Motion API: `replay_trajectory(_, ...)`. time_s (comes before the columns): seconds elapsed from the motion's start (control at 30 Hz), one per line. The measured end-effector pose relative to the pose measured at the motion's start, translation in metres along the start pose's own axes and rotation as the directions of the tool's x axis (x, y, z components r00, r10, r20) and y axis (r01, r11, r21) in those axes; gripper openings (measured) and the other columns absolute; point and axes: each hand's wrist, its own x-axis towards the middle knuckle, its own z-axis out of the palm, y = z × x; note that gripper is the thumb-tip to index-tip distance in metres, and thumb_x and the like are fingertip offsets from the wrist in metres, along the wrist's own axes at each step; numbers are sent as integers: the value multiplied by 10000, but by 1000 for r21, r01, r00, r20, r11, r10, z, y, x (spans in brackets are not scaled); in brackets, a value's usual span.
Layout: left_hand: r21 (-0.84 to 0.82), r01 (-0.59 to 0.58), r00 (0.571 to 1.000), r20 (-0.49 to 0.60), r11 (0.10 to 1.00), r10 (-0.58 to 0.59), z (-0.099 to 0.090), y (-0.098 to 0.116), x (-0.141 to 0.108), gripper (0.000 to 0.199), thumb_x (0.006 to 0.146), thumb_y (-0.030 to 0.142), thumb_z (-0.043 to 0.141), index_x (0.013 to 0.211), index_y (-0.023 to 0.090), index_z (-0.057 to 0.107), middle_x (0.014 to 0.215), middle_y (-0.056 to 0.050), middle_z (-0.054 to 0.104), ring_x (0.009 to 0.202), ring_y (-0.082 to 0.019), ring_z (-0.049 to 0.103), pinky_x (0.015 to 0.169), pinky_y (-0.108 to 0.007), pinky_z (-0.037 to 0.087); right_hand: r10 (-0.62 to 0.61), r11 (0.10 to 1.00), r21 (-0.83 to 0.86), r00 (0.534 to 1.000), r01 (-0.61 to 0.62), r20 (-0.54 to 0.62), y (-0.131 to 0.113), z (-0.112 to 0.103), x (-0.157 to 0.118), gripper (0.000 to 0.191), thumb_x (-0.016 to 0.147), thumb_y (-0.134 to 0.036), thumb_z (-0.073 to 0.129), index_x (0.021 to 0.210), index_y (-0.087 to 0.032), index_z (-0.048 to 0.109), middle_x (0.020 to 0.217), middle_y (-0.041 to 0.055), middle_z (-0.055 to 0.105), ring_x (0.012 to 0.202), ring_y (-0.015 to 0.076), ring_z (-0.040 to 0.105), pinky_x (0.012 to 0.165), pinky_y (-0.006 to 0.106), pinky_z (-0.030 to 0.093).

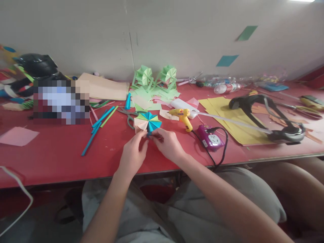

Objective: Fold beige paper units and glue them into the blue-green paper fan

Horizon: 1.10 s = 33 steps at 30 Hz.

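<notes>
A round pleated paper piece [149,120], with blue, green, yellow and peach sections, is held just above the red table [108,145]. My left hand [135,152] pinches its near edge on the peach side. From the right, my right hand [168,141] pinches the near edge at the blue part, the two hands' fingertips close together. Scissors [130,121] lie partly behind the piece. A yellow glue gun [182,117] with a long clear glue stick rests just to the right.
Blue paper rolls [95,130] lie left. Two green pleated paper structures [143,77] stand behind. To the right are a purple power socket [211,137] with a black cable, yellow paper sheets [227,121] and a black headband device [286,134]. A person's bare leg shows at right.
</notes>
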Motion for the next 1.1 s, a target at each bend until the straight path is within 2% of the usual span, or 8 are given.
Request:
replay_trajectory(0.17,-87,153,984,-76,984,-159,3,0,2,103,903,212,635,978,220,566,968,-52,771,954,-216,765,699,-230,580,31,999,-12,998,-32,-50,-1,2,-2,49,868,-220,627,851,-199,668,846,45,764,759,177,724,702,270,546)
replay_trajectory(0.4,-18,162,982,-100,987,-163,6,-2,6,106,876,226,636,818,220,548,793,-21,732,852,-213,765,691,-236,545,29,995,-100,999,-27,20,-8,-3,0,73,868,-166,598,877,-185,667,875,44,757,770,158,702,722,251,512)
replay_trajectory(0.5,-32,167,980,-102,985,-170,5,-3,6,72,879,201,614,819,217,577,811,-22,746,858,-209,764,715,-240,546,155,933,-346,980,-104,122,-18,-27,4,111,863,-197,624,753,-186,635,738,31,711,685,167,655,623,258,443)
replay_trajectory(0.6,-49,163,981,-99,985,-168,5,-4,6,50,890,189,601,860,219,628,861,-20,767,875,-200,763,760,-247,554,338,751,-639,928,-167,155,-24,-61,6,221,877,-311,637,693,-190,620,698,60,675,688,212,640,577,291,375)
replay_trajectory(0.77,-49,135,983,-119,990,-140,4,-2,6,126,875,146,607,941,210,694,932,-35,785,886,-201,761,771,-258,567,499,476,-827,866,-299,-26,-21,-102,8,356,920,-502,555,878,-168,670,827,128,697,809,295,680,622,323,416)
replay_trajectory(0.93,-40,82,983,-159,996,-87,5,-3,7,162,870,127,614,975,182,725,954,-65,786,893,-215,759,827,-302,592,480,416,-793,848,-445,-224,-8,-109,17,529,903,-532,554,1234,-120,581,1188,201,681,1049,354,673,749,369,488)
replay_trajectory(1.0,-34,43,984,-172,999,-48,5,-4,8,185,872,112,606,997,167,731,985,-80,783,920,-219,755,866,-317,595,445,428,-787,862,-444,-244,-1,-105,24,505,904,-520,553,1239,-144,593,1270,193,657,1119,353,651,799,377,491)
replay_trajectory(1.1,-10,-15,981,-193,1000,13,5,-4,9,238,876,88,583,1054,149,727,1063,-110,765,994,-231,740,910,-344,593,426,440,-789,873,-430,-238,8,-98,33,405,871,-469,601,1115,-150,659,1145,178,710,1080,341,659,816,369,475)
